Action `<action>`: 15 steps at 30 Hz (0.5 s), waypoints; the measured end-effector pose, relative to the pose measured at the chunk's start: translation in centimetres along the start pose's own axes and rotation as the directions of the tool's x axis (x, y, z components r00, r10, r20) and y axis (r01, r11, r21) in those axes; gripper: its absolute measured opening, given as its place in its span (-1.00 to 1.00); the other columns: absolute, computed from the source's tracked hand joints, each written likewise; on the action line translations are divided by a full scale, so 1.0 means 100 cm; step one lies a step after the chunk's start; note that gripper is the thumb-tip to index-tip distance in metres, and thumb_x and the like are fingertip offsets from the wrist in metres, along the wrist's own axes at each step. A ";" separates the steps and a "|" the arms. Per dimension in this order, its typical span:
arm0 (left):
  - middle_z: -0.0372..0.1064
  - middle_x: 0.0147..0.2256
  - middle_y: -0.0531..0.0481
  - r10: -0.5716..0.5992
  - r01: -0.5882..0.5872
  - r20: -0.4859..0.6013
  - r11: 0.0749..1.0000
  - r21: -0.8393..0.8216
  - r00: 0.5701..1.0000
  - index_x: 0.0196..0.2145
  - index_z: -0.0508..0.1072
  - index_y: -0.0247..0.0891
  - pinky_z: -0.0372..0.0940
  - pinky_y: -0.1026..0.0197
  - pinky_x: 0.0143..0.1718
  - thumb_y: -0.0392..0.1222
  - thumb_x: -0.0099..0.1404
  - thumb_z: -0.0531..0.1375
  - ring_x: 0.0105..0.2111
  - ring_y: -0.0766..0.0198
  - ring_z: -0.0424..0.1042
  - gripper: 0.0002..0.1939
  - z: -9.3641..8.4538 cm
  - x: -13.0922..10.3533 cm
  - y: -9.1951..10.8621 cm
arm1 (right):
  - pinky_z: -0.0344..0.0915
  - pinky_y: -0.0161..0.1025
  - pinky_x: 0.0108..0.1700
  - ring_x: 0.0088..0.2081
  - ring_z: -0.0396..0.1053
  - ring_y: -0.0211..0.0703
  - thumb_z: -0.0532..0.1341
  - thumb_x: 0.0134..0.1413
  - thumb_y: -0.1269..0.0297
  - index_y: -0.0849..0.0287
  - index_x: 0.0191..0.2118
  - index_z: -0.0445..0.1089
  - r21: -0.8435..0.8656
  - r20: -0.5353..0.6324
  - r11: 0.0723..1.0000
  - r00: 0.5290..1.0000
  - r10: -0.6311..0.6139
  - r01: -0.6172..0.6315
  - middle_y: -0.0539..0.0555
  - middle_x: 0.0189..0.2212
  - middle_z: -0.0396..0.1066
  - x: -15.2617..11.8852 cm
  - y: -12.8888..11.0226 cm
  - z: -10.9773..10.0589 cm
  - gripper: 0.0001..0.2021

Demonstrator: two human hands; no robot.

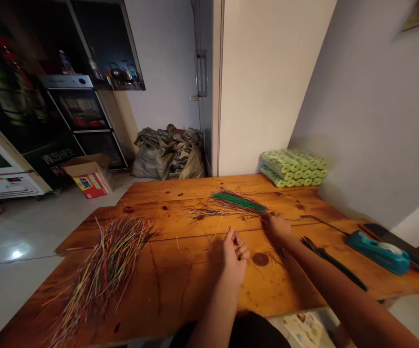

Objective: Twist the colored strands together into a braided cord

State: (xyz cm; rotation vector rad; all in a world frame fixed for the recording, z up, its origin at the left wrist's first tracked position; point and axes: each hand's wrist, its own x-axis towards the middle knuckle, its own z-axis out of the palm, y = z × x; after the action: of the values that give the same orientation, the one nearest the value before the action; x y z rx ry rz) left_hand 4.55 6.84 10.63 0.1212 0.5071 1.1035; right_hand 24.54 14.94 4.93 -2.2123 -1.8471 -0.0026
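My left hand [236, 247] is raised over the middle of the wooden table, fingers curled together; whether anything thin is pinched in them cannot be made out. Farther right, my right hand [275, 227] reaches to the near end of a bundle of green and dark wires [239, 200], its fingertips closed at the tied-looking end and partly hidden. Thin loose strands [209, 211] lie left of that bundle. A large loose pile of multicoloured wires [110, 263] spreads over the table's left side.
Dark-handled pliers [335, 263] lie beside my right forearm. Right of them are a teal tape dispenser [378, 252] and a dark flat object [405, 247]. Stacked green rolls [292, 167] stand at the table's back right. A cardboard box [92, 179] and sacks [169, 153] rest on the floor.
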 end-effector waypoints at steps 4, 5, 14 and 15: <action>-0.19 -0.76 0.22 0.007 -0.007 -0.031 1.000 -0.006 0.999 -0.70 0.09 -0.31 -0.33 0.42 -0.75 -0.14 0.24 0.02 -0.80 0.57 -0.26 -0.59 0.000 -0.001 0.001 | 0.17 -0.21 -0.23 -0.09 0.26 0.03 -0.02 0.13 0.16 0.18 -0.17 0.36 -0.059 0.004 0.998 1.000 -0.030 0.031 0.25 -0.19 0.36 0.002 0.000 0.002 -0.70; -0.19 -0.76 0.22 0.002 -0.003 -0.036 1.000 -0.007 0.999 -0.70 0.10 -0.31 -0.33 0.42 -0.75 -0.15 0.26 0.00 -0.80 0.57 -0.26 -0.59 0.000 -0.001 0.001 | 0.17 -0.20 -0.23 -0.09 0.26 0.03 -0.01 0.12 0.15 0.17 -0.19 0.36 -0.060 0.006 0.997 0.999 -0.039 0.040 0.24 -0.20 0.37 0.002 0.001 0.001 -0.70; -0.21 -0.77 0.24 -0.015 0.013 -0.081 1.000 -0.021 0.997 -0.69 0.16 -0.35 -0.29 0.45 -0.76 -0.13 0.28 -0.01 -0.80 0.59 -0.23 -0.57 -0.003 0.003 -0.002 | 0.17 -0.24 -0.41 -0.39 0.38 -0.02 0.05 0.02 0.10 0.17 -0.39 0.37 0.132 0.004 0.991 1.000 0.026 -0.026 0.16 -0.46 0.44 -0.018 0.028 -0.025 -0.73; -0.20 -0.77 0.24 -0.017 0.016 -0.087 1.000 -0.019 0.996 -0.69 0.18 -0.36 -0.27 0.46 -0.76 -0.11 0.28 0.00 -0.80 0.59 -0.22 -0.57 -0.003 0.004 -0.003 | 0.18 -0.25 -0.42 -0.40 0.38 -0.05 0.04 0.02 0.08 0.18 -0.40 0.36 0.183 0.003 0.983 1.000 0.025 -0.025 0.15 -0.48 0.44 -0.025 0.030 -0.029 -0.72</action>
State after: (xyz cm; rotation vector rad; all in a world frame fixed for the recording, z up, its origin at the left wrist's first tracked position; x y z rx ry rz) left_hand 4.77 7.03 10.14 0.0530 0.5753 1.1002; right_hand 27.43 11.51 6.72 -2.1089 -1.7440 0.1670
